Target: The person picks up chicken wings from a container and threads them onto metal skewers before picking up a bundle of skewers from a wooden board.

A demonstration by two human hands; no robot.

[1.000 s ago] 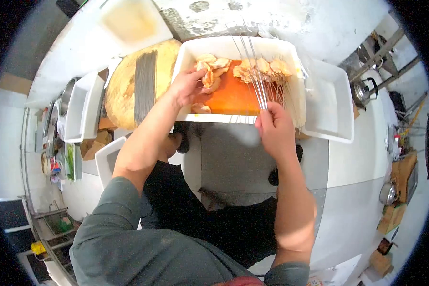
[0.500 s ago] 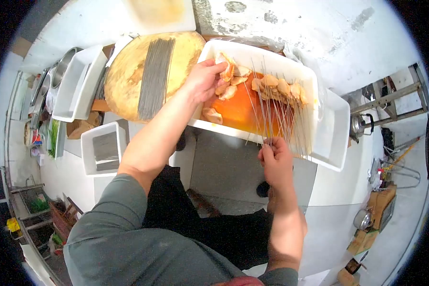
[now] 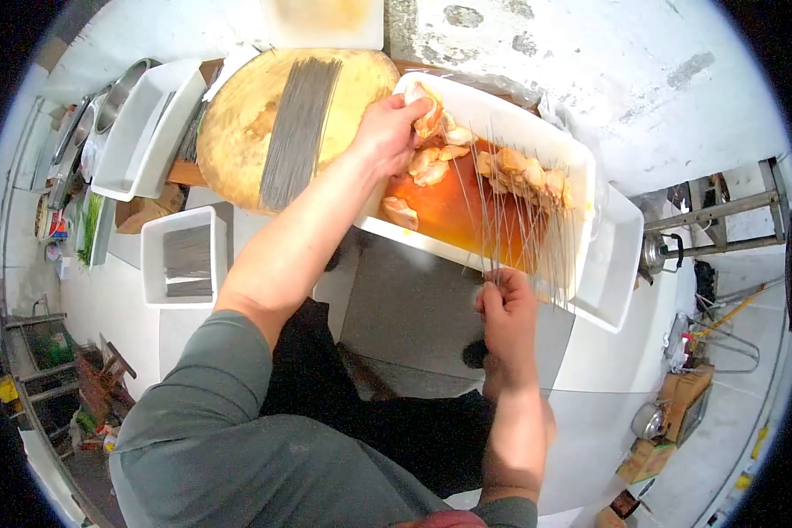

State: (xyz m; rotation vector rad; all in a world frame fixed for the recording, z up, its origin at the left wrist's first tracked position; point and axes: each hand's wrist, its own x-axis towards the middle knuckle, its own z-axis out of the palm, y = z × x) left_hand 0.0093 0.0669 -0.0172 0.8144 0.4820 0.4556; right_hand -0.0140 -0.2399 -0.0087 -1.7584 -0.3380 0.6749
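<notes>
A white rectangular tub [image 3: 510,107] holds orange marinade and several pale meat pieces [image 3: 431,165]. My left hand [image 3: 387,132] reaches into its left end and is shut on a meat piece [image 3: 424,110] lifted near the rim. My right hand [image 3: 505,304] is at the tub's near edge, gripping the ends of a bundle of thin metal skewers [image 3: 515,220]. These skewers lie across the tub, with meat threaded at their far ends [image 3: 528,172].
A round wooden chopping block [image 3: 238,132] carries a stack of bare skewers [image 3: 299,128]. Another white tub [image 3: 620,264] sits right of the marinade tub. White trays [image 3: 141,132] and a small tub with skewers [image 3: 185,260] stand left. A kettle [image 3: 656,255] is at right.
My left hand has lifted a meat piece toward the tub's far left corner. My right hand slid back along the skewers to their near ends. The view shifted rightward.
</notes>
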